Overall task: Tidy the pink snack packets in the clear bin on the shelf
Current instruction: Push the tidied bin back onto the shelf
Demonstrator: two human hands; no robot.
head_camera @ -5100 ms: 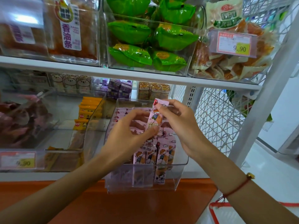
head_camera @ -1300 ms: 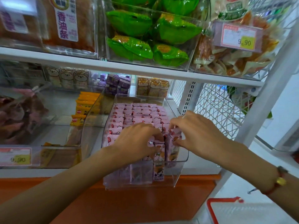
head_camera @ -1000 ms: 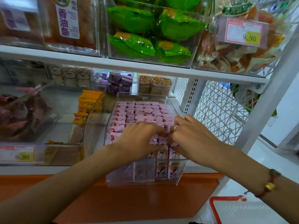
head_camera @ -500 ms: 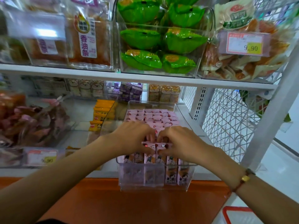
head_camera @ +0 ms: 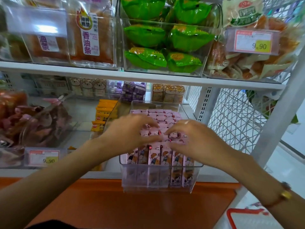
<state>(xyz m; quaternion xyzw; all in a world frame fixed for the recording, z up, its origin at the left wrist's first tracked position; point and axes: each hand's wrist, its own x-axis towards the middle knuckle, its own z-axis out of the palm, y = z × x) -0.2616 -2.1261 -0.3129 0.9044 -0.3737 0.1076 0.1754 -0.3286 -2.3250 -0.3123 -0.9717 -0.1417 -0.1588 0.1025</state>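
Observation:
The clear bin (head_camera: 158,182) stands at the front edge of the lower shelf, pulled partly out. Pink snack packets (head_camera: 154,157) with cartoon figures stand upright in it in tight rows, front to back. Both hands hover over the front rows and are motion-blurred. My left hand (head_camera: 132,131) has its thumb and fingers curled around the tops of packets left of the middle. My right hand (head_camera: 193,139) pinches packet tops just right of the middle. The two hands' fingertips are close together but apart.
Left of the bin are yellow packets (head_camera: 102,116) and a bin of reddish snacks (head_camera: 33,123). The upper shelf carries green packets (head_camera: 166,40) close overhead. White wire mesh (head_camera: 234,119) closes the right side. A red basket (head_camera: 247,219) lies at lower right.
The packet held above the bin five seconds ago now stands in the rows. In the last half second my hands have drawn slightly apart over the front rows.

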